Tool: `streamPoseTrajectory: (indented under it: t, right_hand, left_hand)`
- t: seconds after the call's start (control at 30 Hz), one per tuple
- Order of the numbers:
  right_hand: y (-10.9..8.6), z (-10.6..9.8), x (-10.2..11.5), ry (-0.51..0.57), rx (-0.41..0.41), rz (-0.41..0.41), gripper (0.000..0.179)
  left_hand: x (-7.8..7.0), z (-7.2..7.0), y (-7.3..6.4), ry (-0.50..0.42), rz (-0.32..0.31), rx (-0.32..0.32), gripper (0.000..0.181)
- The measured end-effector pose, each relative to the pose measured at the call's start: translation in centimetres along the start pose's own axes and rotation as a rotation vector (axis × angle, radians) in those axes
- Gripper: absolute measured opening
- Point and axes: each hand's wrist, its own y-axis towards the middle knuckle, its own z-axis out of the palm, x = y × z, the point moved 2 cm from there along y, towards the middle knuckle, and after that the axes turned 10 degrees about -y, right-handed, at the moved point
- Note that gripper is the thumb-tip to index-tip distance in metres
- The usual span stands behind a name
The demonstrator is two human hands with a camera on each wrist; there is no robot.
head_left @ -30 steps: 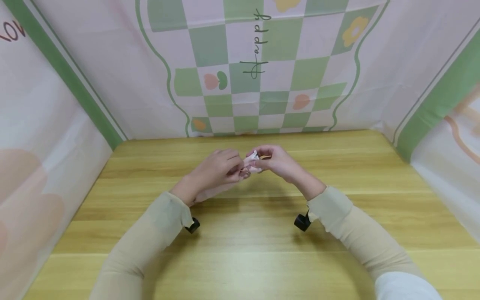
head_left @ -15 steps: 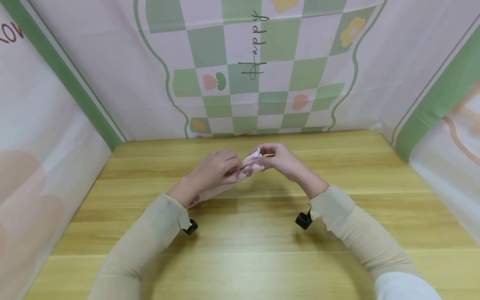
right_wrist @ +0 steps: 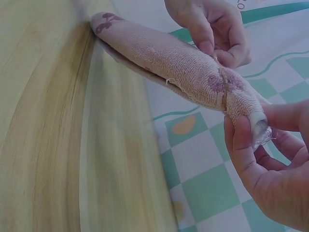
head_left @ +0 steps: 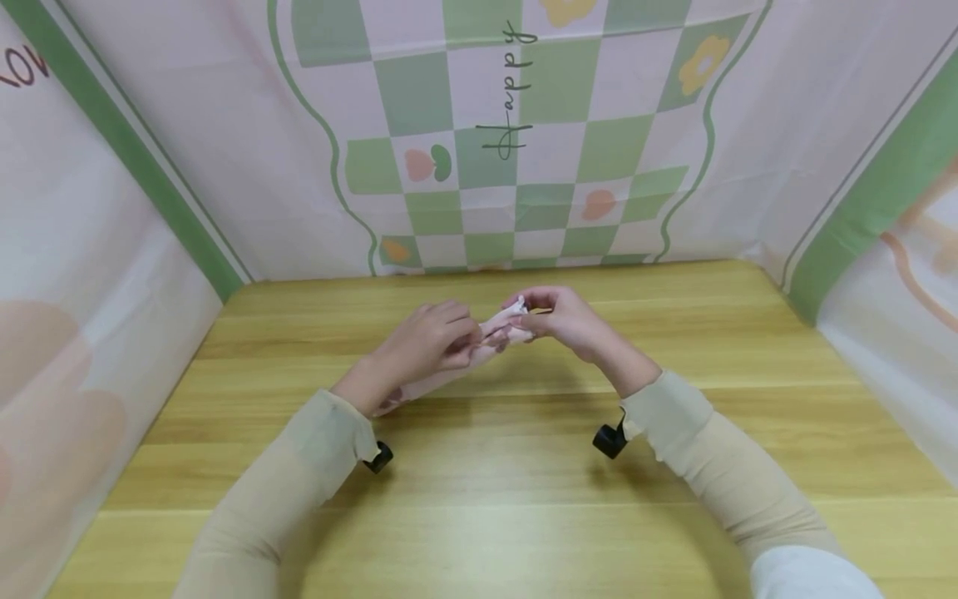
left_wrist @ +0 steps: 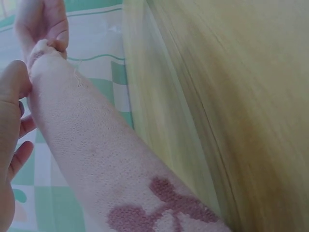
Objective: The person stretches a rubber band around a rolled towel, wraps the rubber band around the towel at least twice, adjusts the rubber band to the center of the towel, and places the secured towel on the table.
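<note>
A pink towel with dark plum patches, rolled into a long tube, slants between the two hands; a loose edge and stray threads run along its side. Near its right end a thin brown band circles the roll. The left hand pinches this band between thumb and fingers, as the right wrist view shows. The right hand grips the narrow white-tipped end of the towel, thumb on one side and fingers on the other. In the left wrist view the patterned roll widens toward the camera, past the left hand's fingers.
Beneath the hands lies a wood-grain table. A printed cloth with green checks hangs behind its far edge, and more cloth stands at the left and right sides. Small black cameras are strapped at the wrists.
The right hand has shifted slightly right with the towel's end, and the left hand slightly left. More of the roll shows between the hands and below the left hand.
</note>
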Motion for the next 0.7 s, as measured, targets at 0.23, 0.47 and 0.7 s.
streamPoseTrajectory:
  t: [0.23, 0.47, 0.7]
  right_hand:
    - [0.1, -0.2, -0.4, 0.017, -0.012, 0.027, 0.033]
    - [0.1, -0.6, -0.4, 0.022, -0.006, 0.019, 0.033]
    - [-0.1, -0.7, -0.6, 0.024, -0.005, 0.024, 0.033]
  left_hand:
    - [-0.1, 0.0, -0.2, -0.004, -0.011, -0.013, 0.009]
    - [0.0, 0.0, -0.6, -0.021, -0.018, -0.026, 0.011]
    - [-0.2, -0.2, -1.2, -0.025, -0.019, -0.029, 0.013]
